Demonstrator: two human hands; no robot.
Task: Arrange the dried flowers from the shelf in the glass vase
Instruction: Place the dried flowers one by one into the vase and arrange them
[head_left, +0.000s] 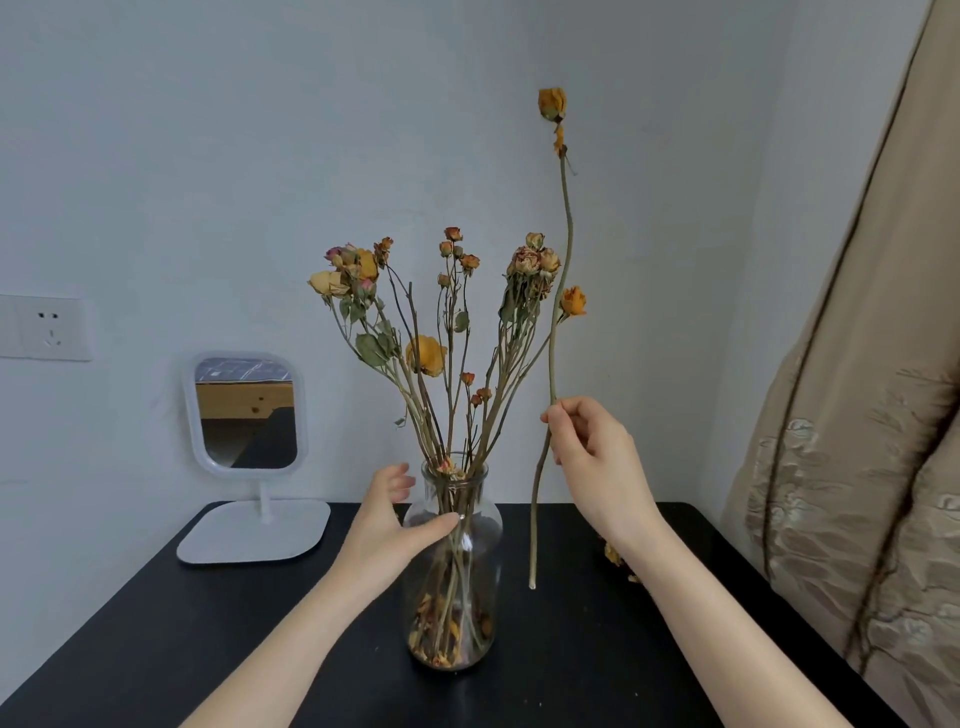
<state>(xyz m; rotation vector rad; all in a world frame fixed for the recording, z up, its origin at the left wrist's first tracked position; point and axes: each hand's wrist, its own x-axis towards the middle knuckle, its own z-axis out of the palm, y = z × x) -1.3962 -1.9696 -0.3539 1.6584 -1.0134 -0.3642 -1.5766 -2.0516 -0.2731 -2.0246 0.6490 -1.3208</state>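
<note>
A clear glass vase (470, 545) stands in the middle of the black table (156, 623), holding several dried roses (452, 312) with loose petals at its bottom. My left hand (387, 525) grips the vase's shoulder from the left, thumb across the front glass. My right hand (592, 457) pinches a long dried stem (563, 234) upright just right of the vase. The stem carries a yellow bud at its top and its cut end hangs a little above the tabletop.
A white stand mirror (247, 415) sits at the back left of the table. A beige embroidered curtain (857, 467) hangs at the right. A few fallen dried petals (613, 553) lie behind my right wrist. A wall socket (47, 327) is at far left.
</note>
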